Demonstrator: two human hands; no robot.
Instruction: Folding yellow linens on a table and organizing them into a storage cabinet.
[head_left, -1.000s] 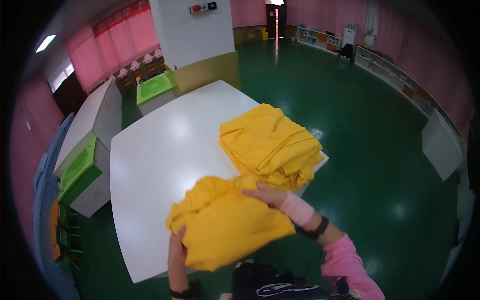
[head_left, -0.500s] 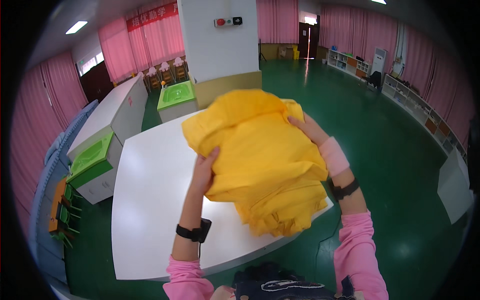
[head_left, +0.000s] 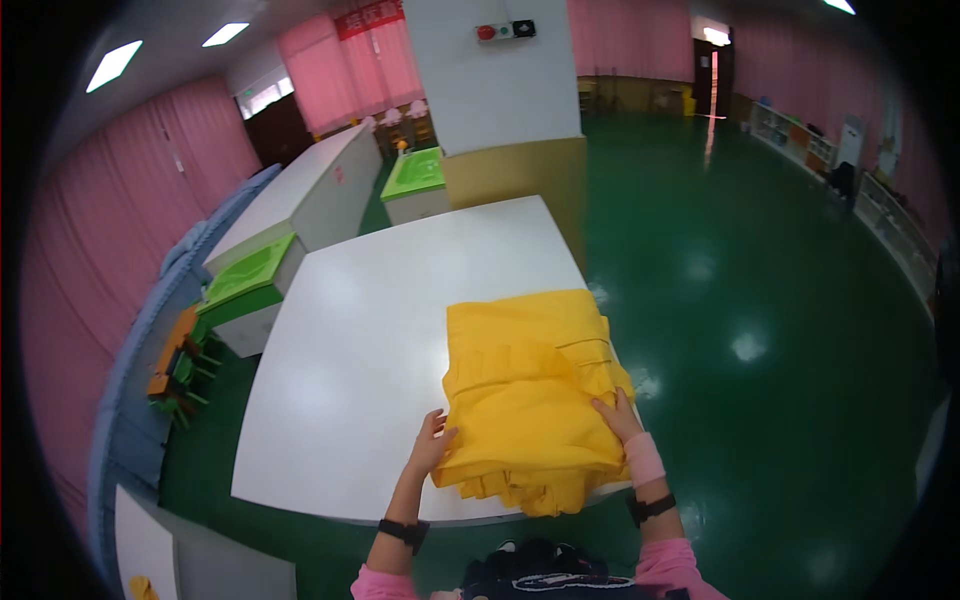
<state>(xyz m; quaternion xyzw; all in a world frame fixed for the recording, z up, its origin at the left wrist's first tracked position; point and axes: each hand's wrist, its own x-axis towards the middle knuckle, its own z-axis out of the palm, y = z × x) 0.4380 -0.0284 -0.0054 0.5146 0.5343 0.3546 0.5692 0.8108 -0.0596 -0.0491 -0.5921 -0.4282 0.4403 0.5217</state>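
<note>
A thick stack of folded yellow cloth (head_left: 530, 390) lies on the white table (head_left: 340, 370), near its right side. Its top layer is ruffled across the middle, and the lower layers bulge out in pleats along the front. My left hand (head_left: 432, 443) is at the stack's left edge, fingers apart, with the thumb side touching the cloth. At the right edge, my right hand (head_left: 618, 415) has a bit of the cloth between thumb and fingers. Whether the yellow pieces are garments or covers, I cannot tell.
A pillar (head_left: 500, 90) with a tan base stands just beyond the table. To the left are green-topped sink units (head_left: 245, 272), a long white counter (head_left: 300, 190) and small green chairs (head_left: 185, 370). Low shelves (head_left: 790, 135) line the far right wall. A white surface (head_left: 145, 540) shows at lower left.
The upper yellow cloth has come down from my raised hands onto the stack on the table. Both hands have lowered to the stack's sides, and the left one has loosened. The view has shifted.
</note>
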